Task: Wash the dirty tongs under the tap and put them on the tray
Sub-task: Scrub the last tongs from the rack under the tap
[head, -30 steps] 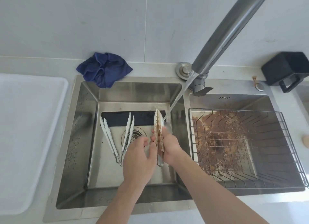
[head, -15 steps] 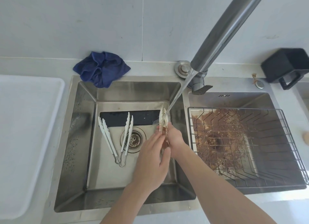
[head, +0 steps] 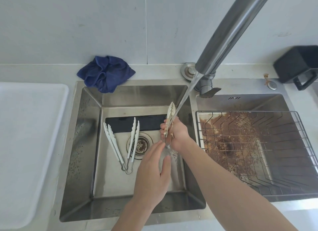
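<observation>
My right hand (head: 177, 134) grips a pair of white tongs (head: 170, 115) smeared with brown dirt, tips pointing up into the water stream from the tap (head: 228, 36). My left hand (head: 153, 172) is below them, fingers fairly straight, fingertips at the tongs' metal loop end, water running over the thumb. Two more white tongs (head: 113, 144) (head: 133, 141) lie on the floor of the left sink (head: 89, 144) beside the drain. The white tray (head: 25, 144) sits on the counter at the far left.
A blue cloth (head: 105, 74) lies at the sink's back left corner. The right basin holds a wire rack (head: 254, 149) over a rusty brown floor. A black mug (head: 299, 67) stands at the back right.
The tongs have shifted right, up under the stream. My left hand has slid down from their middle to the loop end.
</observation>
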